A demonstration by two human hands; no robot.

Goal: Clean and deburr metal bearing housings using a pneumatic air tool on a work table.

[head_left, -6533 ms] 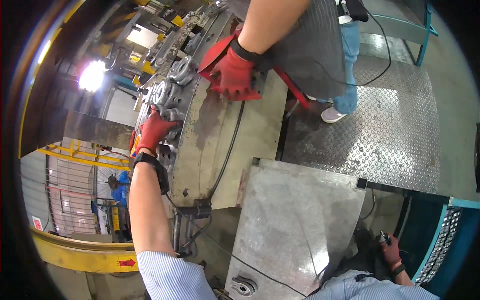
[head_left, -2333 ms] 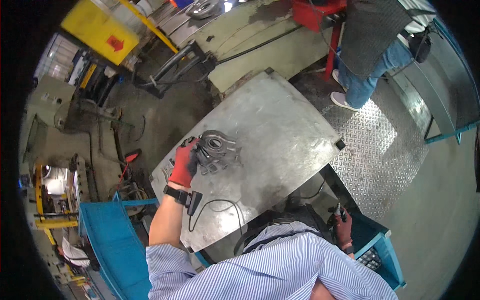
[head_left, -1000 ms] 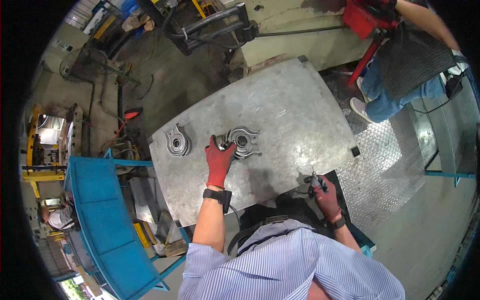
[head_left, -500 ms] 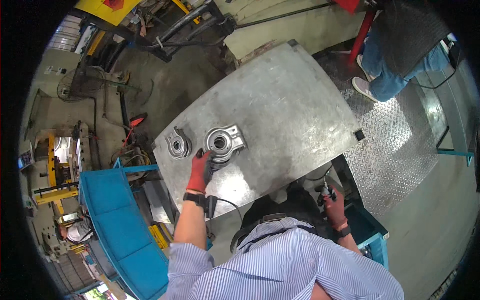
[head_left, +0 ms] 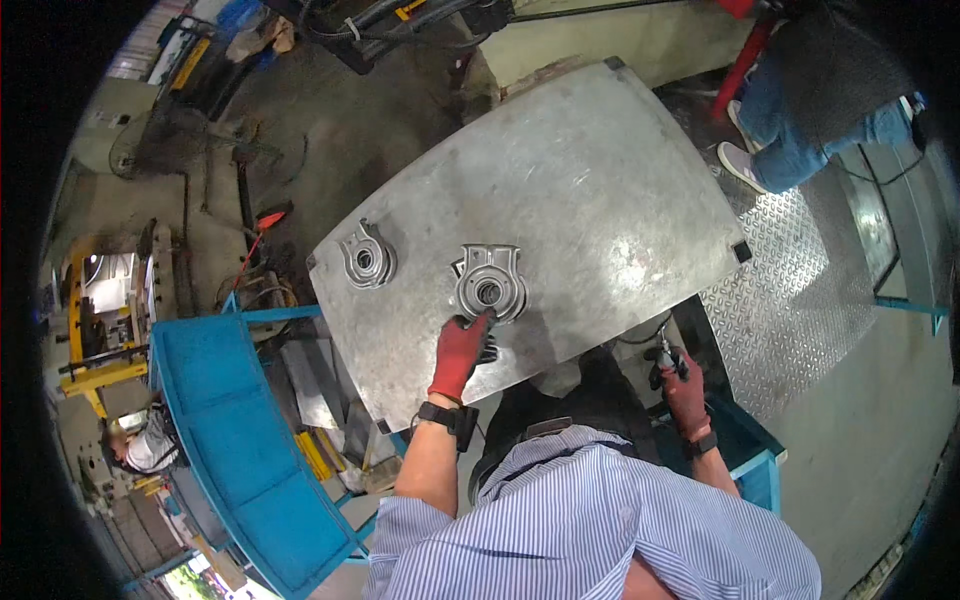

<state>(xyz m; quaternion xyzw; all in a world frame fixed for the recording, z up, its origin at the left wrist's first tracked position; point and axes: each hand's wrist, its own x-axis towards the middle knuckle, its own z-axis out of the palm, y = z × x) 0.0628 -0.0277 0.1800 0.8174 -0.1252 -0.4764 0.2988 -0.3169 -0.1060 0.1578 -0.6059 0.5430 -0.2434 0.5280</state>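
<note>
In front of me on the metal table (head_left: 590, 190) lies a ring-shaped grey metal part (head_left: 508, 262) with a round central hole and a flat flange on its far side. My left hand (head_left: 463, 355), in a red and black glove, grips its near rim with bent fingers; the fingertips are partly hidden. A similar metal part (head_left: 380, 262) lies apart at the table's left. My right hand (head_left: 684, 390), gloved alike, is closed round a slim hand tool (head_left: 665, 347) with a hose or cable, beyond the table's near edge. The tool's exact kind cannot be made out.
A blue metal bench (head_left: 240, 430) stands at the left. On the right is a diamond-plate metal platform (head_left: 790, 290), where a person in jeans (head_left: 795, 130) stands by a red post (head_left: 745, 70). A blue frame (head_left: 765, 480) is beside my right forearm.
The nearer metal part has turned anticlockwise, its flange now pointing away from me. My left hand has shifted to its near rim. My right hand still holds the tool. The whole view has shifted.
</note>
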